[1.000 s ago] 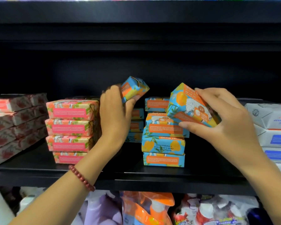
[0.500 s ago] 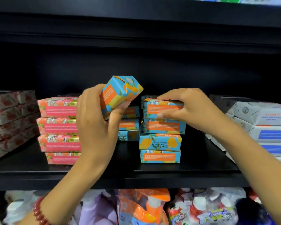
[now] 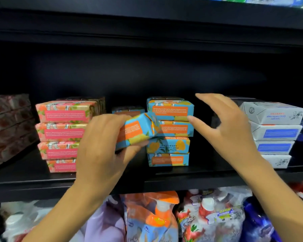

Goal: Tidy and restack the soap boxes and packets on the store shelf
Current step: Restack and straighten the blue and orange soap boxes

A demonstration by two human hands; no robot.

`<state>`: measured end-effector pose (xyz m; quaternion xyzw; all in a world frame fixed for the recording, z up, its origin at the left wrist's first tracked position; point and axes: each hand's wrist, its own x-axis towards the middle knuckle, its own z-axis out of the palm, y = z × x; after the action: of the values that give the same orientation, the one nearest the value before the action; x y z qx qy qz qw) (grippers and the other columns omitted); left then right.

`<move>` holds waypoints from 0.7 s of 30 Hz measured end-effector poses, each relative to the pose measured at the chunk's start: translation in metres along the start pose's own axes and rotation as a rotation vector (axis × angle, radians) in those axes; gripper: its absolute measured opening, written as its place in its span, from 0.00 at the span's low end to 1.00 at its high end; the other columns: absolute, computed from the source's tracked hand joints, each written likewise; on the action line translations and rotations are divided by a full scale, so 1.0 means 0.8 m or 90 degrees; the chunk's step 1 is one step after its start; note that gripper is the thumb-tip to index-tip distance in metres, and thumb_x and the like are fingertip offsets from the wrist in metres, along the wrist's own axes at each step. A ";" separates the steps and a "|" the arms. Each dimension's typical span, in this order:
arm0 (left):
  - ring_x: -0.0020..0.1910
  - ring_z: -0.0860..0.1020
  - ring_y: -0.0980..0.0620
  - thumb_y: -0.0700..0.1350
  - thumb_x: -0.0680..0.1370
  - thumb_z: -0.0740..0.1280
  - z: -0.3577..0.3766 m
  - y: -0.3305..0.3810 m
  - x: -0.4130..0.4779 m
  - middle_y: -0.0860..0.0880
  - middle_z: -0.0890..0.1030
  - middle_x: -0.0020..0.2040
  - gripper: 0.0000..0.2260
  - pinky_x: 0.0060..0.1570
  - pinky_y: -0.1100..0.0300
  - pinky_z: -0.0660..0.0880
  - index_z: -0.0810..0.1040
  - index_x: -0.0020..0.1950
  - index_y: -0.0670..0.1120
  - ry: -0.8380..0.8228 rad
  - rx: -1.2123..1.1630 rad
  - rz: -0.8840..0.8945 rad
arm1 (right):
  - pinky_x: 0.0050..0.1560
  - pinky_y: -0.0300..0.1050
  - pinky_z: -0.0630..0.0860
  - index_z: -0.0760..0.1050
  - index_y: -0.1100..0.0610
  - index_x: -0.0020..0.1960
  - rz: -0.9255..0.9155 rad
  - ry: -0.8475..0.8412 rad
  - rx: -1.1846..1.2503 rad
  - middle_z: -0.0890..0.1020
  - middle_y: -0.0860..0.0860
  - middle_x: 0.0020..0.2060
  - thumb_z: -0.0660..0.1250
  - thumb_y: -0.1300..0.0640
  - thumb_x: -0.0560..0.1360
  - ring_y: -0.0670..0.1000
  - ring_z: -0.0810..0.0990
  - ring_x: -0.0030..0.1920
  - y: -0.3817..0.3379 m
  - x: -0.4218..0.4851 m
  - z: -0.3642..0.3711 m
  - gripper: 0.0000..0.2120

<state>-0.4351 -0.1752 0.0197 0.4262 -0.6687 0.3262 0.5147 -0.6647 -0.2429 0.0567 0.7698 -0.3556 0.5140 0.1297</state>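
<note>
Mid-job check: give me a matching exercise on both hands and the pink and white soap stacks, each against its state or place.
1 left hand
2 right hand
3 pink soap stack
4 white soap stack

A right of the blue soap stack
B holds nothing
C grips a tilted blue soap box
D left of the blue soap stack

Pairs: 1-C, 2-B, 3-D, 4-A

Head view, close, facing black shelf (image 3: 191, 182), angled slightly down

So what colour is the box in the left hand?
The box in the left hand is blue with orange panels and yellow fruit; head view.
</note>
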 end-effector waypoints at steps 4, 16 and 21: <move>0.46 0.72 0.46 0.55 0.74 0.67 0.015 0.018 -0.029 0.41 0.80 0.46 0.19 0.45 0.58 0.69 0.74 0.54 0.40 -0.053 -0.011 0.082 | 0.58 0.37 0.65 0.74 0.57 0.63 0.080 -0.123 -0.025 0.78 0.50 0.59 0.69 0.49 0.72 0.50 0.74 0.60 0.017 -0.052 -0.002 0.22; 0.41 0.78 0.42 0.45 0.73 0.73 0.071 0.056 -0.053 0.42 0.80 0.43 0.12 0.38 0.51 0.75 0.78 0.50 0.39 -0.126 0.054 0.198 | 0.66 0.32 0.57 0.64 0.43 0.71 0.120 -0.382 -0.073 0.64 0.36 0.70 0.62 0.34 0.69 0.36 0.59 0.70 0.047 -0.123 0.006 0.32; 0.47 0.79 0.42 0.51 0.76 0.68 0.075 0.057 -0.064 0.42 0.81 0.49 0.16 0.44 0.49 0.77 0.79 0.53 0.39 -0.143 0.092 0.196 | 0.68 0.33 0.57 0.63 0.42 0.71 0.105 -0.390 -0.064 0.63 0.36 0.70 0.61 0.33 0.68 0.36 0.58 0.70 0.053 -0.124 0.006 0.33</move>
<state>-0.4960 -0.1963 -0.0450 0.3883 -0.7543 0.3985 0.3486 -0.7120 -0.2348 -0.0406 0.8499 -0.4642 0.2490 0.0126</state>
